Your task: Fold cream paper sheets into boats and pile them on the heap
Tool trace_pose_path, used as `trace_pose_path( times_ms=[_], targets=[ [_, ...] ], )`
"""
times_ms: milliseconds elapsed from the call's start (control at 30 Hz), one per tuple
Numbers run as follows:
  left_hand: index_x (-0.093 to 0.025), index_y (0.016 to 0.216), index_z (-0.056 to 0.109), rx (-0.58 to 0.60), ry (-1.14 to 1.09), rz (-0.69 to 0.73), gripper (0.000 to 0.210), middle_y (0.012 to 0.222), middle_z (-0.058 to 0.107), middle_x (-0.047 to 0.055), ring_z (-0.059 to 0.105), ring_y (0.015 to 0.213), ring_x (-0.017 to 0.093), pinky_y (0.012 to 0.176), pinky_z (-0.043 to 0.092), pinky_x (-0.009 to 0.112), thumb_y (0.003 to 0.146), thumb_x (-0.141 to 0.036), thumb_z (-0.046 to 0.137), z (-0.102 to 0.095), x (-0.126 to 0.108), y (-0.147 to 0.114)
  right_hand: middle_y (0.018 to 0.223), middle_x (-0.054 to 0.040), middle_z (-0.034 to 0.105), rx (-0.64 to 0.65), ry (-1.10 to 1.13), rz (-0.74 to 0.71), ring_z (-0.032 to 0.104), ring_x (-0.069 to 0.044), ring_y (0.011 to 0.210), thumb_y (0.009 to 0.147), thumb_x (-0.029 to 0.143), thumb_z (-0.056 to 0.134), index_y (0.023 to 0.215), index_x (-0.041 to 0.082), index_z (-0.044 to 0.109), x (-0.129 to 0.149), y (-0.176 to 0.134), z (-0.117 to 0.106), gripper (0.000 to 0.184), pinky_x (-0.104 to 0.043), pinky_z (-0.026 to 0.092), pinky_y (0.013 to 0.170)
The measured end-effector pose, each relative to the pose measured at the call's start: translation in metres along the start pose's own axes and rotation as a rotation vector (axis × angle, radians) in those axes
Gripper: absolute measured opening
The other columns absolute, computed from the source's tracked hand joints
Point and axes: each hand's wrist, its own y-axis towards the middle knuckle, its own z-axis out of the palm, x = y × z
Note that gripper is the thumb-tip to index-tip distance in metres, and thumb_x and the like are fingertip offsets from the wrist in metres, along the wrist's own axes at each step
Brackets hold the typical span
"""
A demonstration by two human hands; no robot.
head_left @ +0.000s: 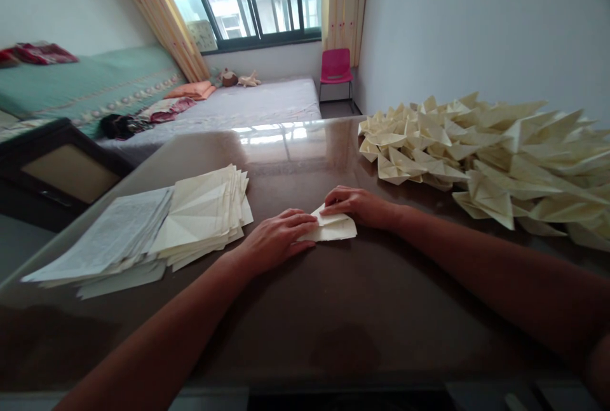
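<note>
The folded cream paper (336, 230) lies at the middle of the frame, between my left hand (272, 241) and my right hand (363, 206) and touching both. My fingers hide its left end and part of its top; I can't tell whether either hand pinches it or only presses it onto the brown table (286, 316). Just left of my left hand sits a stack of creased cream sheets (200, 208), with printed sheets (114, 227) touching it farther left. A big pile of pointed folded pieces (490, 150) fills the right side, beyond my right forearm. Past the table's far edge are a bed (271, 100), a pink chair (336, 68) and, at the top, a window (257, 4). My left arm slants up from the lower left, fingers together over the paper; my right comes in from the lower right, its fingers bent down onto the upper part.
</note>
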Motion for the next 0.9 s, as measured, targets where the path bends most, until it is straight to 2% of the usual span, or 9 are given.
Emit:
trace_pose_path(
  times_ms=[100,233,333,433,567,733,900],
  targets=[
    [-0.021,0.118,0.061,-0.026,0.053,0.055,0.031,0.12,0.064,0.004,0.056,0.11,0.019,0.094,0.051,0.034,0.095,-0.035,0.048,0.0,-0.003,0.001,0.115,-0.0077,0.065,0.053,-0.004,-0.007,0.054,-0.017,0.103,0.092,0.017,0.048,0.12,0.022,0.064,0.007,0.001,-0.006,0.033,-0.031,0.045,0.091],
    [-0.019,0.113,0.064,-0.063,0.093,0.089,0.028,0.116,0.066,0.005,0.058,0.107,0.018,0.093,0.052,0.033,0.095,-0.032,0.047,-0.001,-0.006,0.002,0.123,-0.0068,0.064,0.129,-0.018,0.056,0.053,-0.018,0.106,0.091,0.012,0.045,0.125,0.019,0.059,0.02,-0.001,-0.018,0.038,-0.033,0.045,0.092],
    [-0.018,0.112,0.064,-0.09,0.106,0.088,0.027,0.113,0.067,0.005,0.059,0.104,0.018,0.092,0.053,0.033,0.095,-0.031,0.048,0.0,-0.009,0.002,0.126,-0.0097,0.061,0.197,-0.04,0.079,0.053,-0.02,0.109,0.091,0.027,0.052,0.124,0.015,0.059,0.032,-0.003,-0.025,0.036,-0.035,0.043,0.095],
    [-0.018,0.109,0.065,-0.117,0.111,0.086,0.025,0.11,0.069,0.005,0.06,0.101,0.018,0.089,0.054,0.032,0.095,-0.03,0.048,0.0,-0.013,0.003,0.13,-0.0114,0.058,0.244,-0.092,0.096,0.051,-0.025,0.111,0.083,0.044,0.062,0.125,0.013,0.058,0.041,-0.003,-0.028,0.053,-0.037,0.042,0.094],
    [-0.018,0.11,0.065,-0.119,0.125,0.089,0.026,0.109,0.069,0.004,0.061,0.099,0.018,0.085,0.056,0.031,0.094,-0.031,0.049,-0.001,-0.016,0.003,0.133,-0.0108,0.055,0.282,-0.134,0.079,0.049,-0.025,0.111,0.087,0.038,0.058,0.124,0.014,0.058,0.041,-0.003,-0.029,0.044,-0.037,0.042,0.093],
    [-0.016,0.112,0.063,-0.116,0.203,0.127,0.033,0.11,0.068,0.008,0.061,0.099,0.02,0.082,0.056,0.032,0.093,-0.039,0.051,-0.001,-0.016,0.003,0.129,-0.0118,0.058,0.291,-0.185,0.088,0.051,-0.025,0.107,0.086,0.039,0.059,0.121,0.014,0.059,0.045,0.0,-0.029,0.043,-0.036,0.043,0.088],
    [-0.012,0.113,0.059,-0.118,0.353,0.16,0.028,0.104,0.068,0.01,0.063,0.093,0.02,0.074,0.057,0.031,0.094,-0.029,0.049,0.002,-0.021,0.003,0.112,-0.0151,0.064,0.307,-0.34,0.154,0.055,-0.027,0.1,0.082,0.036,0.059,0.122,0.01,0.056,0.065,0.005,-0.025,0.047,-0.038,0.044,0.083]
  ],
)
